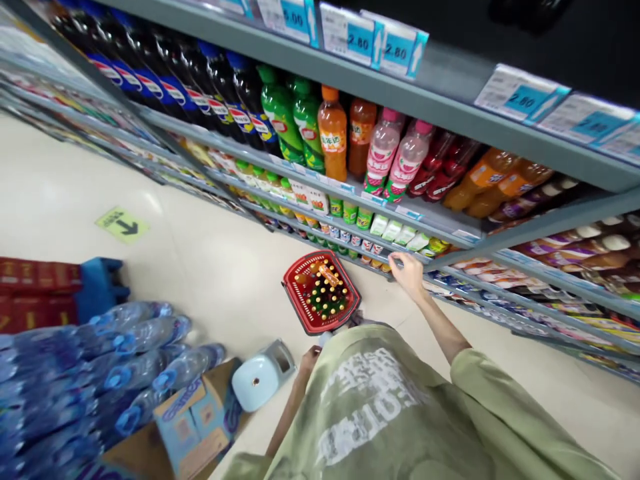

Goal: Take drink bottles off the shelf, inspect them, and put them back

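My right hand [409, 273] is raised in front of the lower drink shelves, its fingers loosely bent and nothing visible in them. Low beside the shirt hem hangs my left hand [311, 358], small and partly turned away, so its grip is unclear. Between and beyond the hands, a red basket [301, 293] rests on the floor near my feet. It holds several bottles with yellow caps, and an orange-labelled bottle [329, 275] lies on top of them. Neither hand touches the basket visibly.
A long shelf [320, 175] carries dark cola bottles [200, 87], green bottles [283, 113], orange bottles [332, 133] and pink bottles [383, 153]. At left are packed water bottles [140, 340], an open carton [193, 427], a pale blue stool [256, 380] and red boxes [37, 293].
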`<action>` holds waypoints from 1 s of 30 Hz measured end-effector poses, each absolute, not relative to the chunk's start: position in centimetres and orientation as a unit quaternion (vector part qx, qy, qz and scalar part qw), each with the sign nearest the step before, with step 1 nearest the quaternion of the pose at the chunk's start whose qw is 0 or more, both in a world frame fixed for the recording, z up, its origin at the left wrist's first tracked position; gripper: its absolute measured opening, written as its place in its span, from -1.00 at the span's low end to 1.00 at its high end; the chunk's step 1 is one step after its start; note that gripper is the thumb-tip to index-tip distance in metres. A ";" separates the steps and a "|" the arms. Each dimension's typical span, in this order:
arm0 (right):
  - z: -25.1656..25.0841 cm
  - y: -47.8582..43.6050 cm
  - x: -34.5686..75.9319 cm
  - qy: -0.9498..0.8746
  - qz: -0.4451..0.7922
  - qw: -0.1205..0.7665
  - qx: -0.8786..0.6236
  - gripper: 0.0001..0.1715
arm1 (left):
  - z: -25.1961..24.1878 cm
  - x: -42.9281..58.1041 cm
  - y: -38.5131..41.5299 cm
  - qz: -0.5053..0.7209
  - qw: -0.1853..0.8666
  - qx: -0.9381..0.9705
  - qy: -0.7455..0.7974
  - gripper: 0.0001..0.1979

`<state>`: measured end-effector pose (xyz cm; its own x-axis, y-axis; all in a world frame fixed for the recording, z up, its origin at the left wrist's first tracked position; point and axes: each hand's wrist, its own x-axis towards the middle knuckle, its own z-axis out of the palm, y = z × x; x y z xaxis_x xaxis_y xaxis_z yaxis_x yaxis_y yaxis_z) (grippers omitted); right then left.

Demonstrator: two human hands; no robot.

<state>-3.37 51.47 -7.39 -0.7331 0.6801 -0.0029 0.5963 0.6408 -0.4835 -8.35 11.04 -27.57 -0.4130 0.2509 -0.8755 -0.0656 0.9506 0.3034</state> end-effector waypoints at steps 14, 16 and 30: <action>-21.3 43.2 4.6 -0.854 0.332 -0.319 -0.244 -0.76 | -27.3 -3.8 10.6 0.103 0.537 -0.041 0.836 -0.70; -22.1 42.9 4.9 -0.847 0.335 -0.332 -0.245 -0.73 | -27.3 -3.8 11.1 0.100 0.544 -0.039 0.833 -0.69; -25.0 40.0 2.8 -0.828 0.315 -0.373 -0.276 -0.68 | -26.9 -6.2 13.0 0.175 0.568 0.018 0.804 -0.71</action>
<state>2.79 40.04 -25.00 -0.5705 0.2219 -0.7908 0.6913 0.6497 -0.3163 -6.20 12.97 -26.92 -0.3532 0.2290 -0.9071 -0.1696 0.9378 0.3028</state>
